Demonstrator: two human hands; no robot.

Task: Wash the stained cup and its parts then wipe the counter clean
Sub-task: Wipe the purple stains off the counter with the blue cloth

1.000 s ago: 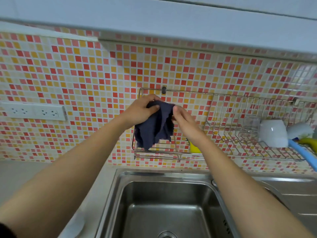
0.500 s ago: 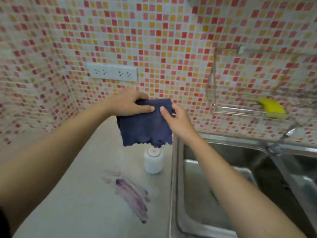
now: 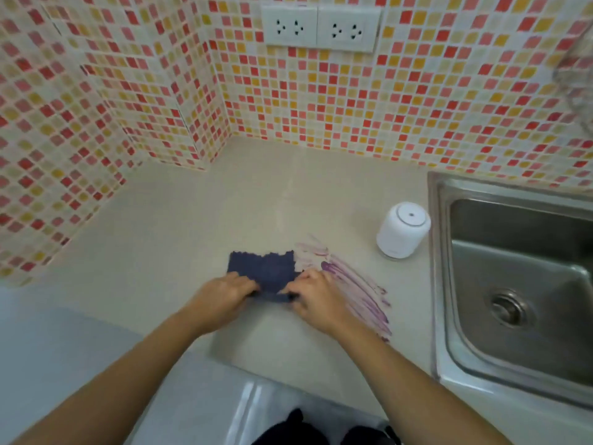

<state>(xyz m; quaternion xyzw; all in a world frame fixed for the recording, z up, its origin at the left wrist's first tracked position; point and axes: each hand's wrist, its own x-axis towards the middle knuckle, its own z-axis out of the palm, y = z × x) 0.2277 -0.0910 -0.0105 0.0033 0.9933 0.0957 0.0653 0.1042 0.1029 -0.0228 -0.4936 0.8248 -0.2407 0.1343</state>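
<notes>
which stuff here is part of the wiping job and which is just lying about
In the job: blue cloth, gripped by left hand and right hand; purple stain; counter.
Lying about: white canister, sink, wall sockets.

Bright, even light, soft shadows, slight overall blur, and wide-angle bending at the edges.

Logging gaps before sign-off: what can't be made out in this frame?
Head view:
- stain: extent under right hand and cloth hidden.
- cloth: near edge under left hand and right hand.
- sink: cut off at right edge.
- top right: blurred shape, unidentifiable.
</notes>
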